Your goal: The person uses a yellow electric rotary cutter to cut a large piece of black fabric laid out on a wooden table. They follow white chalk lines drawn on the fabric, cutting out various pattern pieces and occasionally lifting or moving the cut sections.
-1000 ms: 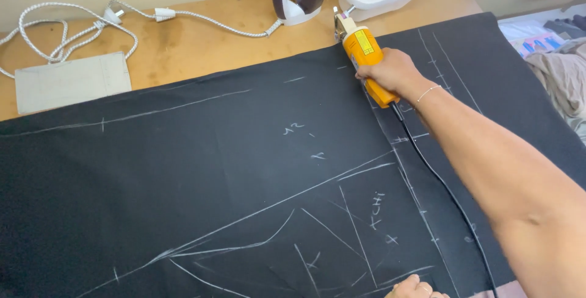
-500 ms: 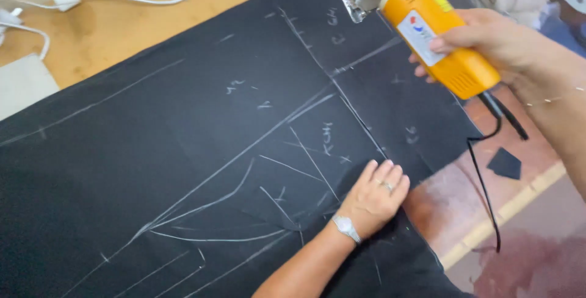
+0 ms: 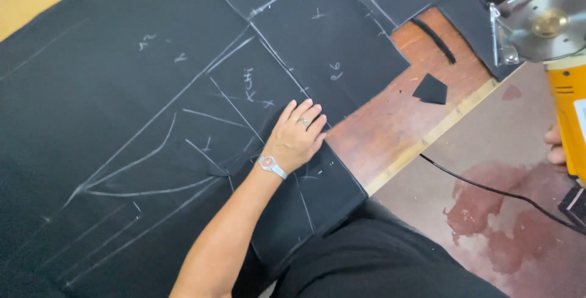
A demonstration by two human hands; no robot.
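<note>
Since 0.5 s ago the cutter is swinging out to the far right edge of the head view and sitting lower against the floor side, while the left hand is staying planted on the cloth in much the same spot.

Head view, only one:
- Left hand [image 3: 297,137] is lying flat, palm down, fingers together and extended, pressing on the black fabric [image 3: 122,90] near its cut edge. Not gripping anything. Ring on one finger, silver wristwatch [image 3: 270,165] on the wrist.
- Fabric is covering most of the wooden surface [image 3: 390,127], with white chalk pattern lines and marks running across it. Hand is resting right on the chalked section, just beside the straight cut edge.
- Right hand [image 3: 554,147] is barely showing at the right border: only fingertips peeking out beside the tool body. Probably wrapped around it, but most of the hand is out of frame.
- Orange electric rotary cutter [image 3: 564,60] is being held off the surface, past its edge, round metal blade up top, well apart from the left hand.
- Black power cord [image 3: 488,189] is trailing from the surface edge across the stained reddish floor [image 3: 488,212].
- Small black fabric scrap [image 3: 431,89] is lying on bare wood, a thin black strip [image 3: 434,40] near it.
</note>
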